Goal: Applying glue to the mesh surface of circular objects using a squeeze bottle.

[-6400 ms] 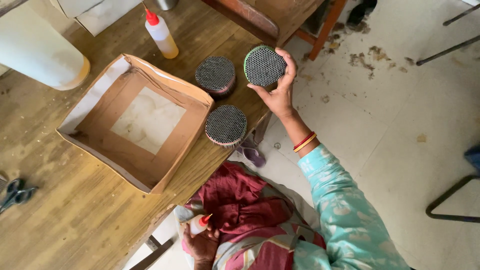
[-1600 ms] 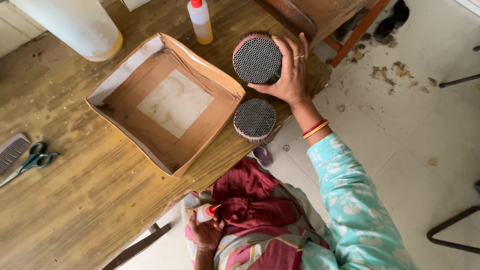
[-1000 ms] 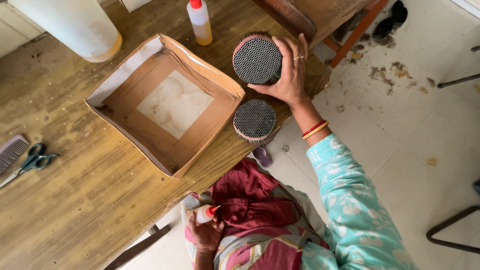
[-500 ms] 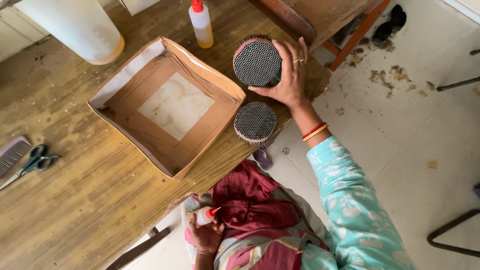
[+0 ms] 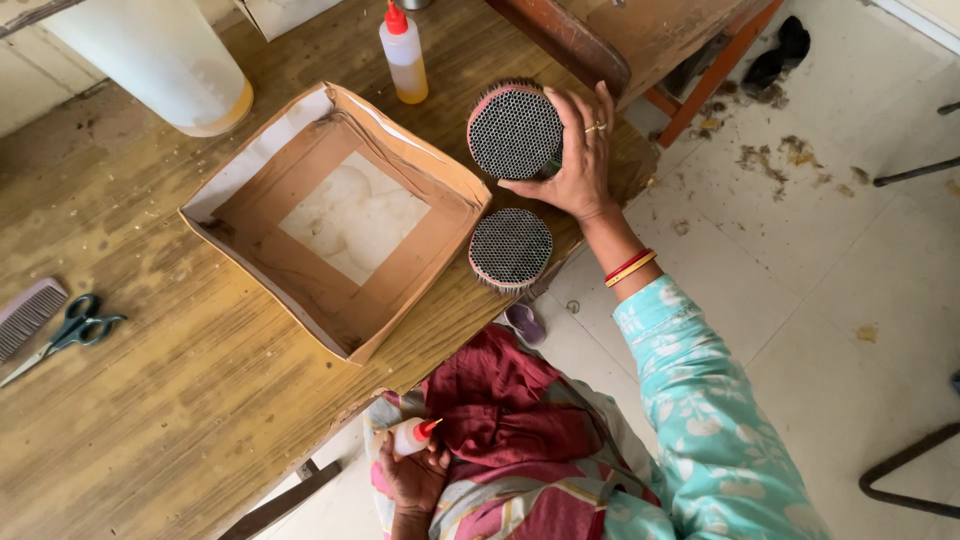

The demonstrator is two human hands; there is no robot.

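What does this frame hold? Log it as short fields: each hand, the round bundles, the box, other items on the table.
right hand: grips upper round bundle on the table
left hand: in lap, holds small glue bottle
lower round bundle: at table edge, beside box
cardboard box: open, nothing inside
table: wooden, worn
other items: tall glue bottle, scissors, comb, white container

Right hand (image 5: 575, 160) gripping round honeycomb bundle (image 5: 515, 130) on wooden table (image 5: 180, 400), second bundle (image 5: 511, 248) beside cardboard tray (image 5: 250, 255), left hand (image 5: 412, 472) holding small glue bottle (image 5: 412, 436) in lap.
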